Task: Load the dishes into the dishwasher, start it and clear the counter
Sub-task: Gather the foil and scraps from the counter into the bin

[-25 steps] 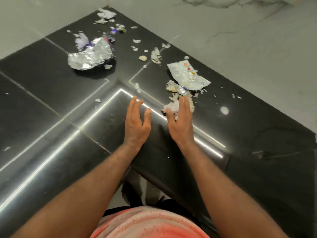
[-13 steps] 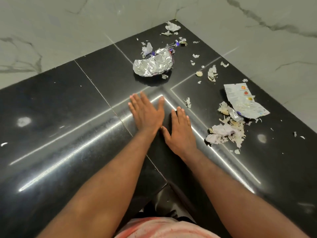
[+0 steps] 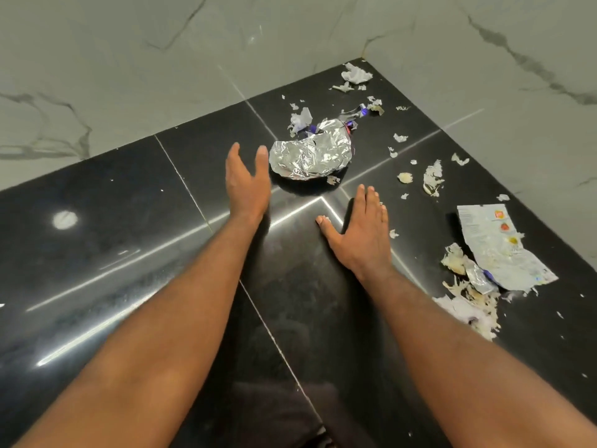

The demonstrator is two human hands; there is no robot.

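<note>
1. Judging by the litter, the step in hand is clearing the dark surface [image 3: 129, 205]. No dishes or dishwasher show in this view.
2. The left hand [image 3: 247, 182] stands on its edge with fingers straight and released, grasping nothing. The crumpled foil [image 3: 311, 158] lies just to the right of its thumb. It may be touching, but the angle does not let me tell.
3. The right hand [image 3: 358, 231] lies palm down on the surface, fingers straight and released, holding nothing.
4. A torn wrapper [image 3: 497, 250] and a heap of shredded scraps [image 3: 465, 299] lie well to the right of the right hand. Smaller paper flecks [image 3: 433, 177] are scattered beyond its fingertips, toward the wall corner.
5. To do this well, use the left hand as a blade. Keep its little-finger edge pressed to the surface so thin flecks cannot slip under it.
6. The foil is light and will probably skid, so push it slowly toward the right hand, which can act as a stop.
7. Draw in the far flecks before the large pieces, making one pile.
8. Mind the near edge below the wrists, where a fast sweep could send scraps to the floor.
</note>
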